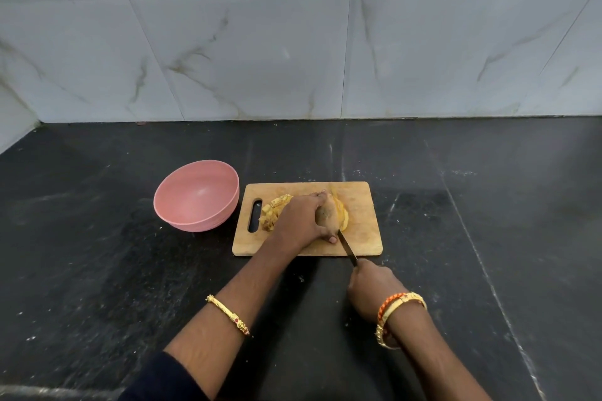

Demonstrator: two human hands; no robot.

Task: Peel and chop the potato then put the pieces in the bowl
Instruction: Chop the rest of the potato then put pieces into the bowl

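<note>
A wooden cutting board [361, 231] lies on the black counter. My left hand [301, 221] grips a potato [325, 215] on the board, its brown skin showing between my fingers. Yellow slices [343, 216] lean against its right side. My right hand [371, 286] holds a knife [348, 246] by the handle, with the blade angled up to the potato's near end. Cut yellow pieces [275, 210] lie piled on the board's left part, near the handle slot. A pink bowl [197, 197] stands to the left of the board with nothing visible inside.
The black stone counter [97, 254] spreads wide on every side. A white marble-tiled wall [293, 58] rises behind it and also closes off the far left corner.
</note>
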